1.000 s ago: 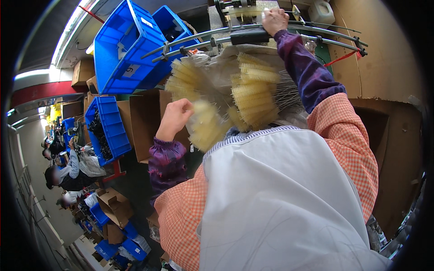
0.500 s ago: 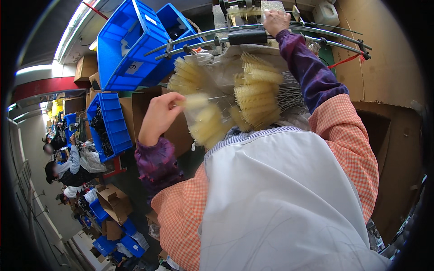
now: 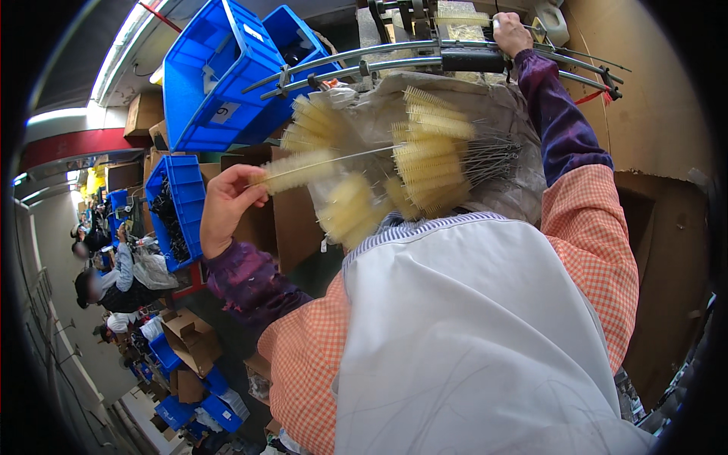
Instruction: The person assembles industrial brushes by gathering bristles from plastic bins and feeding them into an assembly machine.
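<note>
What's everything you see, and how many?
Held brush: one, yellowish, left of the middle
Brush clumps: at least three, yellowish, in front of the apron
Sheet: one, greyish, under the clumps
Machine: one, dark and grey, top middle
Bristled piece: one, yellowish, on the machine
Metal rods: at least two, silvery, across the top
Tube: one, black, on the nearer rod
Jug: one, white, top right
Crates: several, blue, left side
Cardboard boxes: several, brown, both sides
Other people: at least two, mixed clothing, far left
Apron: one, white, lower middle
Sleeves: two, purple, on the forearms
Left grip: one, bare, pinching the held brush
Right grip: one, bare, beside the bristled piece; hold unclear
</note>
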The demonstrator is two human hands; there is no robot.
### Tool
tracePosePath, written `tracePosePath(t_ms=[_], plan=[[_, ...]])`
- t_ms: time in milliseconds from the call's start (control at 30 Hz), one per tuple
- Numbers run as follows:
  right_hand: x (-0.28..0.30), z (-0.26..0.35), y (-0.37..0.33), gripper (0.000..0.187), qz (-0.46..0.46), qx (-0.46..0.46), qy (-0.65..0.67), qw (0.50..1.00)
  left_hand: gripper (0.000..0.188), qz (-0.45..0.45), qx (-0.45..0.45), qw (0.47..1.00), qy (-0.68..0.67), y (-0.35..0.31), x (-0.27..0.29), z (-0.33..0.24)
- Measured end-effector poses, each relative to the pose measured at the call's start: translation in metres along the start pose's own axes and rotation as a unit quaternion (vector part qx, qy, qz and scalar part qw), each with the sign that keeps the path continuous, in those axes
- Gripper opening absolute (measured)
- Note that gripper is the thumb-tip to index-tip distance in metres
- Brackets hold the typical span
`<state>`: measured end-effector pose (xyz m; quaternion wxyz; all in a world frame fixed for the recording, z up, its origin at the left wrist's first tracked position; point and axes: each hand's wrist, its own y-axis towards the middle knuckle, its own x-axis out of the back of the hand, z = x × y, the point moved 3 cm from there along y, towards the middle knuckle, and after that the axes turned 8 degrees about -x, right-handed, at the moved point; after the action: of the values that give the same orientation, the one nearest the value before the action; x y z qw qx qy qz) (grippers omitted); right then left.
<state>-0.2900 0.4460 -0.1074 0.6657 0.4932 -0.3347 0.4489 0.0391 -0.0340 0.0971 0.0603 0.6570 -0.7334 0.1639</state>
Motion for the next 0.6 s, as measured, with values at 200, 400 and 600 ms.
tracePosePath(t_ms=[200,400,600], plan=[[0.017,-0.036,0.008,0.021,0.067,0.015,-0.005,0.998,0.017,0.129,-0.024,0.990,-0.054,0.043,-0.066,-0.001],[0.115,0.010,-0.069,0.019,0.481,-0.001,0.205,0.853,0.021,0.191,-0.117,0.967,-0.123,0.085,-0.133,-0.020],[0.154,0.138,-0.146,0.029,0.556,0.185,0.418,0.695,0.028,0.074,-0.239,0.968,-0.019,0.111,-0.186,-0.009]])
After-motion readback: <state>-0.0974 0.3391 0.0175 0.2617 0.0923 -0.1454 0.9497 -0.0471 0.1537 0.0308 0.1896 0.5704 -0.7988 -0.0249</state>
